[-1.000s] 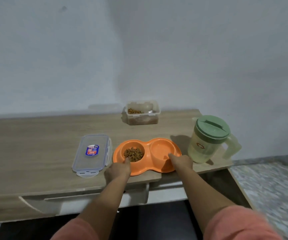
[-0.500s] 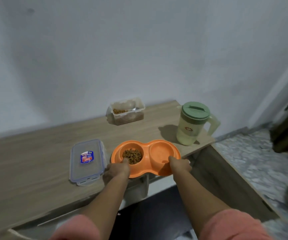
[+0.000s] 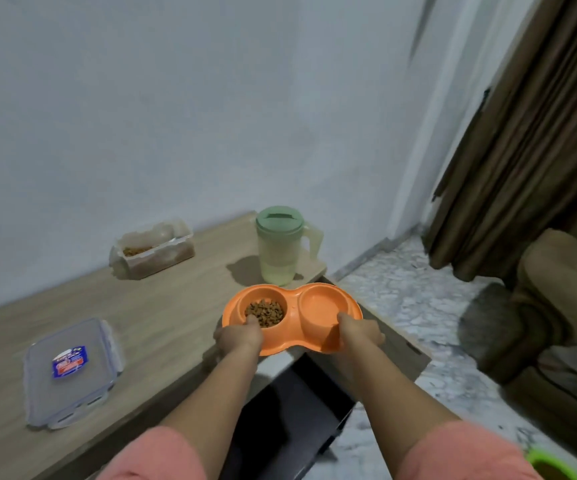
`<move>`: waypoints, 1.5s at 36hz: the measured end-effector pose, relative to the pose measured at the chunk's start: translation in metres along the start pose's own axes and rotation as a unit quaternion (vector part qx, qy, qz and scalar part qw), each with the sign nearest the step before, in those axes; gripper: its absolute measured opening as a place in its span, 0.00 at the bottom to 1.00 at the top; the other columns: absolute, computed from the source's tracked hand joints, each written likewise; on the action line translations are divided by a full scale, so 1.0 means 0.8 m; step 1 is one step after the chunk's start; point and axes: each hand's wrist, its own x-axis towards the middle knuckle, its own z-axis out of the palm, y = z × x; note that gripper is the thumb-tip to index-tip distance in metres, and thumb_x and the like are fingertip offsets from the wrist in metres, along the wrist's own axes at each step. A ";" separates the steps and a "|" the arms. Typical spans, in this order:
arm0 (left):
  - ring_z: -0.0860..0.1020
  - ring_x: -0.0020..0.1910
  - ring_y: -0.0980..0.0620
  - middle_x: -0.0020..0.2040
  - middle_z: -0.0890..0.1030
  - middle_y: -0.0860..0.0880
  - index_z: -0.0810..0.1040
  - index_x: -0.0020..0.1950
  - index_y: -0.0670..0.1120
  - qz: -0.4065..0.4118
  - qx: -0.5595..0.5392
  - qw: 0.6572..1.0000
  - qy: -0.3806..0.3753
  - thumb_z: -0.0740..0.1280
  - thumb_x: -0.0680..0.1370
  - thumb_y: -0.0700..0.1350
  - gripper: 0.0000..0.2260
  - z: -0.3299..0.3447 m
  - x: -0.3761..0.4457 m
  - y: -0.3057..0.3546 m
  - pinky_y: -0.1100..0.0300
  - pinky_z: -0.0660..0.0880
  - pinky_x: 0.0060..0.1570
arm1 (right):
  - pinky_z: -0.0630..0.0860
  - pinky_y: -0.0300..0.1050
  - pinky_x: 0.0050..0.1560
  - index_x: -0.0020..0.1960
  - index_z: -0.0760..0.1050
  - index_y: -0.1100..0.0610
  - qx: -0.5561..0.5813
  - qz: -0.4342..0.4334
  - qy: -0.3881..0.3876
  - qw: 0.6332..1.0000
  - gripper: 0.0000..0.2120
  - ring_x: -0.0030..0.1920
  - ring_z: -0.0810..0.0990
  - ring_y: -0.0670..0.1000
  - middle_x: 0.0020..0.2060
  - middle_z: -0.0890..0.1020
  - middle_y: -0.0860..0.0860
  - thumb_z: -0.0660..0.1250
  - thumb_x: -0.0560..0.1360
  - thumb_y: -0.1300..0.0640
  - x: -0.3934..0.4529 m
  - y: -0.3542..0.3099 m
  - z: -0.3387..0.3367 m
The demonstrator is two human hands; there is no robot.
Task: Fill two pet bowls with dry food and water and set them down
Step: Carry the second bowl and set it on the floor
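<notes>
Orange plastic double pet bowl [image 3: 292, 318] has left the spot where it sat a second ago: you now carry it off the right end of the wooden desk [image 3: 162, 327], swinging toward the floor. Your left hand [image 3: 238, 337] grips the rim by the kibble well, thumb inside; your right hand [image 3: 361, 332] grips the rim by the other well, which looks wet. Filling seems done, so setting down is what remains. Just beyond your grip stands the green-lidded pitcher [image 3: 280, 247]; further left, the open kibble container [image 3: 153, 249] and its clear lid [image 3: 70, 372]. Rightward lie speckled floor [image 3: 415, 299] and brown curtain [image 3: 529, 133].
</notes>
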 end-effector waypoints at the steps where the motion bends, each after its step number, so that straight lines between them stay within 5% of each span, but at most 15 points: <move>1: 0.72 0.65 0.35 0.67 0.72 0.36 0.60 0.71 0.36 0.003 -0.010 1.000 -0.011 0.66 0.78 0.49 0.29 0.012 -0.006 0.002 0.48 0.70 0.62 | 0.71 0.51 0.56 0.71 0.65 0.64 0.005 0.002 0.006 1.000 0.32 0.63 0.72 0.61 0.70 0.64 0.62 0.70 0.73 0.52 0.006 -0.001 -0.014; 8: 0.76 0.60 0.36 0.64 0.75 0.35 0.65 0.68 0.35 0.033 -0.005 0.998 -0.060 0.68 0.76 0.51 0.28 0.109 -0.057 0.012 0.46 0.75 0.60 | 0.71 0.54 0.61 0.70 0.64 0.63 0.023 0.016 0.050 0.998 0.33 0.63 0.73 0.64 0.68 0.65 0.62 0.70 0.72 0.50 0.053 -0.012 -0.116; 13: 0.74 0.63 0.35 0.66 0.73 0.35 0.62 0.69 0.36 0.041 0.000 0.996 -0.080 0.68 0.76 0.51 0.29 0.185 -0.111 0.013 0.46 0.72 0.61 | 0.74 0.54 0.50 0.70 0.64 0.62 0.051 0.016 0.073 0.996 0.32 0.60 0.74 0.64 0.69 0.63 0.60 0.70 0.72 0.51 0.100 -0.018 -0.194; 25: 0.76 0.61 0.36 0.64 0.74 0.36 0.62 0.70 0.35 0.062 0.014 0.993 -0.103 0.66 0.78 0.50 0.28 0.320 -0.199 0.012 0.51 0.73 0.53 | 0.74 0.54 0.56 0.70 0.66 0.63 0.050 -0.002 0.106 0.993 0.31 0.61 0.74 0.63 0.68 0.66 0.60 0.69 0.73 0.50 0.196 -0.027 -0.326; 40: 0.73 0.61 0.36 0.67 0.69 0.36 0.59 0.70 0.35 0.068 0.049 0.990 -0.116 0.65 0.79 0.50 0.27 0.433 -0.173 0.076 0.50 0.69 0.47 | 0.75 0.57 0.55 0.70 0.66 0.62 0.086 0.030 0.111 0.990 0.31 0.58 0.76 0.64 0.67 0.67 0.60 0.70 0.72 0.51 0.299 -0.079 -0.338; 54: 0.73 0.62 0.35 0.67 0.69 0.34 0.59 0.70 0.35 0.071 0.070 0.987 -0.128 0.66 0.78 0.51 0.30 0.542 -0.121 0.140 0.46 0.73 0.55 | 0.75 0.57 0.53 0.69 0.66 0.62 0.100 0.055 0.132 0.985 0.31 0.57 0.76 0.64 0.67 0.67 0.60 0.70 0.72 0.50 0.406 -0.145 -0.330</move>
